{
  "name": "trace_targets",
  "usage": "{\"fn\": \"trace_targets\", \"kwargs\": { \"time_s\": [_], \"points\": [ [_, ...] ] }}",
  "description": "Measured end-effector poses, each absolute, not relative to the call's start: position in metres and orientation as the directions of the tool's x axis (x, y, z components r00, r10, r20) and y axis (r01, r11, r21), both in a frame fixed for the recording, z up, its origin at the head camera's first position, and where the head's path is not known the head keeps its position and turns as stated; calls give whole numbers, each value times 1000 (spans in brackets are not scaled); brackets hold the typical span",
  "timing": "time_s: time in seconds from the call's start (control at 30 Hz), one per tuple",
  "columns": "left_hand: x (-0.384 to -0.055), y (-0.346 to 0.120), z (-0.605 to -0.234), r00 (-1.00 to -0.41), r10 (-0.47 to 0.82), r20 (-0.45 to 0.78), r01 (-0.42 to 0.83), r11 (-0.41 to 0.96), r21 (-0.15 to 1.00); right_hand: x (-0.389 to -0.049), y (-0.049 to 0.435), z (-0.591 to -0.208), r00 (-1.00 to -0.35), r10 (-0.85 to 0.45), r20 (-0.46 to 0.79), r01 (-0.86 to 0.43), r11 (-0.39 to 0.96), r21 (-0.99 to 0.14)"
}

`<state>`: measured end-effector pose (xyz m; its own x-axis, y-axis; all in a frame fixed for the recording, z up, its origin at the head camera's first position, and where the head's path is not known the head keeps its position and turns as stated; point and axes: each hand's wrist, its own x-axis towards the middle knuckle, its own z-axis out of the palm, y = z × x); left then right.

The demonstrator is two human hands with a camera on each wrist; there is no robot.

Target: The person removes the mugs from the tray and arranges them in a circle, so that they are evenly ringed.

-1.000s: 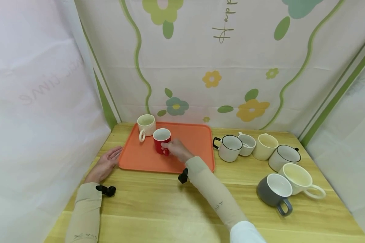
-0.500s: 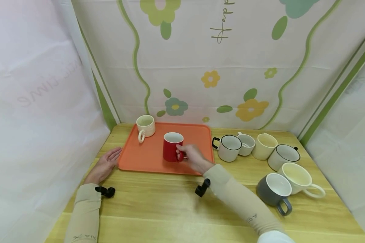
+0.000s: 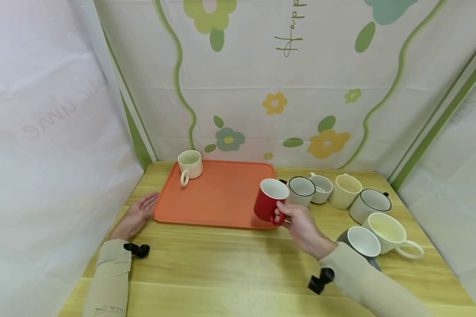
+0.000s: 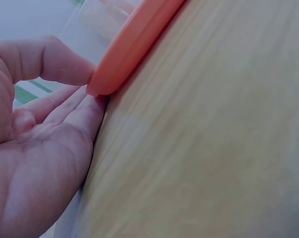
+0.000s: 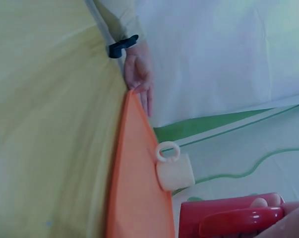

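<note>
My right hand (image 3: 303, 229) grips a red mug (image 3: 266, 204) by its handle, with the white inside facing up. In the head view the mug overlaps the right edge of the orange tray (image 3: 214, 198) and part of a white mug with a black rim (image 3: 301, 193). My left hand (image 3: 135, 215) lies palm up at the tray's left edge; in the left wrist view its thumb (image 4: 65, 67) touches the tray's corner, fingers extended alongside. A cream mug (image 3: 191, 165) stands in the tray's back left corner, and the right wrist view shows its ring-shaped handle.
Right of the tray, a curved row of mugs stands on the wooden table (image 3: 206, 273): a small white cup (image 3: 321, 189), a yellow mug (image 3: 344, 192), another black-rimmed mug (image 3: 369, 207), a wide cream cup (image 3: 385, 233) and a grey mug (image 3: 362, 243) partly behind my right forearm. Fabric walls surround the table.
My right hand has lifted the red mug from beside the cream mug and carried it rightward across the tray to its right edge. The left hand has stayed in place.
</note>
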<state>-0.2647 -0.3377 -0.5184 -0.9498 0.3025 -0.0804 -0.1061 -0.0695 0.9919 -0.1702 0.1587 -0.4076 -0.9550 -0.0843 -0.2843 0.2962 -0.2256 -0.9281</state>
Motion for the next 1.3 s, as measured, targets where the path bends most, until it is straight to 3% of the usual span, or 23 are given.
{"fn": "trace_targets", "kwargs": {
  "time_s": [0.4, 0.67, 0.93, 1.3],
  "points": [
    [-268, -341, -517, -944, 323, -71, -103, -81, 991, -114, 223, -434, -931, 84, -356, 336, -185, -923],
    [-268, -341, -519, -948, 310, -67, -102, -96, 990, -99, 232, -455, -902, 169, -397, 363, -203, -910],
    [-267, -340, -521, -949, 308, -70, -102, -89, 991, -88, 237, -466, -897, 188, -400, 342, -278, -898],
    [-269, -338, -520, -947, 314, -69, -107, -105, 989, -80, 241, -476, -877, 235, -418, 352, -277, -894]
  ]
}}
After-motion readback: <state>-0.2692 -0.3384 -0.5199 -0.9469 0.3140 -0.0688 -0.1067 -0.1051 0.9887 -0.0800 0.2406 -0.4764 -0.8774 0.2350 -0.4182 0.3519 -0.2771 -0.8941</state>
